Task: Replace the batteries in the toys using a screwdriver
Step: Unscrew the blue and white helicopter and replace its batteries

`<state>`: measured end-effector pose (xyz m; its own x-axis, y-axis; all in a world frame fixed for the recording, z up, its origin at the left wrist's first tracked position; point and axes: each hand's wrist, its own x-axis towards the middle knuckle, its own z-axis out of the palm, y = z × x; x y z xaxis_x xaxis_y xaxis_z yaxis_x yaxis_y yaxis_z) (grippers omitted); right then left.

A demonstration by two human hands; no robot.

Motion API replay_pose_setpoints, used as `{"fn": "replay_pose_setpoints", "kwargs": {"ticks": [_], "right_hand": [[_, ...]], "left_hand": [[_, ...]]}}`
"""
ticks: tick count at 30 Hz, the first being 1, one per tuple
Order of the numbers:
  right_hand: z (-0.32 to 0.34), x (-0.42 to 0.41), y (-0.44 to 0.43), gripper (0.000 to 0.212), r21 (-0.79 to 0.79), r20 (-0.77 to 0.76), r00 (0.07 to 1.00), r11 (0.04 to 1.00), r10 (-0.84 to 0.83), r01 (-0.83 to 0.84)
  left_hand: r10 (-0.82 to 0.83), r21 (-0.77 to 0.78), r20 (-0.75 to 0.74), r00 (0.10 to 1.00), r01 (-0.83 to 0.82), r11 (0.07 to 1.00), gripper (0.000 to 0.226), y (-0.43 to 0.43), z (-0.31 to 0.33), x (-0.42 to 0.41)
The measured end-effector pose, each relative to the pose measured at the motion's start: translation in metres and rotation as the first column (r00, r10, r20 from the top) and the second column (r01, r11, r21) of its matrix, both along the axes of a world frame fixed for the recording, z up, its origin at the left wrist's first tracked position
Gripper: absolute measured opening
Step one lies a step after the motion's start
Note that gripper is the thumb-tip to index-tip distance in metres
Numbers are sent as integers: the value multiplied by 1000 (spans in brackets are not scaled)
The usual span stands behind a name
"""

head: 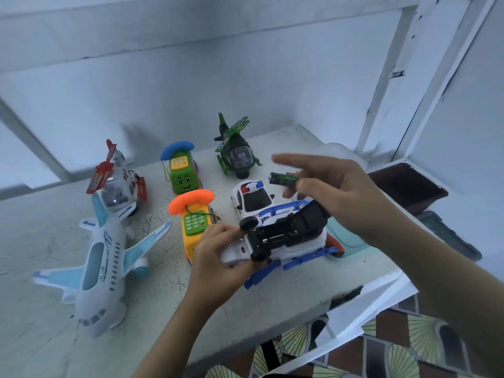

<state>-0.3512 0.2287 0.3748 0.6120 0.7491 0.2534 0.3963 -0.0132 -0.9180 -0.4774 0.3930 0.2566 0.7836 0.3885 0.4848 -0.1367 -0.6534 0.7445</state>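
A white and blue toy helicopter (pixel 283 236) lies upside down near the table's front edge, its black underside and open battery bay facing up. My left hand (pixel 218 252) grips its nose end. Above it, my right hand (pixel 335 192) pinches a green battery (pixel 283 179) between thumb and fingers, index finger stretched out. No screwdriver shows in this view.
On the grey table (pixel 41 227) stand a white airplane (pixel 103 268), a red and white helicopter (pixel 117 184), a green toy phone (pixel 181 170), an orange toy phone (pixel 192 219), a green helicopter (pixel 236 151) and a police car (pixel 253 199). A dark tray (pixel 409 186) sits at the right.
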Motion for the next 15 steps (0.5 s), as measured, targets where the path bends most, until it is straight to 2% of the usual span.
{"fn": "replay_pose_setpoints", "kwargs": {"ticks": [4, 6, 8, 11, 14, 15], "right_hand": [[1, -1, 2, 24, -24, 5, 1000, 1000, -5, 5], [-1, -3, 3, 15, -63, 67, 998, 998, -20, 24], [-5, -7, 4, 12, -136, 213, 976, 988, -40, 70], [-19, -11, 5, 21, -242, 500, 866, 958, -12, 153], [-25, -13, 7, 8, -301, 660, 749, 935, 63, 187], [-27, -13, 7, 23, -320, 701, 708, 924, 83, 208]], "left_hand": [[5, 1, -14, 1000, -5, 1000, 39, 0, -2, 0], [9, 4, -12, 1000, -9, 1000, 39, 0, -2, 0], [10, 4, -6, 1000, -10, 1000, 39, -1, -1, -1], [3, 0, 16, 1000, -3, 1000, 39, -1, -1, -1], [-2, -8, 18, 1000, 3, 1000, 38, -1, 0, -1], [-6, -8, 16, 1000, 6, 1000, 38, -2, 1, -1]]}}
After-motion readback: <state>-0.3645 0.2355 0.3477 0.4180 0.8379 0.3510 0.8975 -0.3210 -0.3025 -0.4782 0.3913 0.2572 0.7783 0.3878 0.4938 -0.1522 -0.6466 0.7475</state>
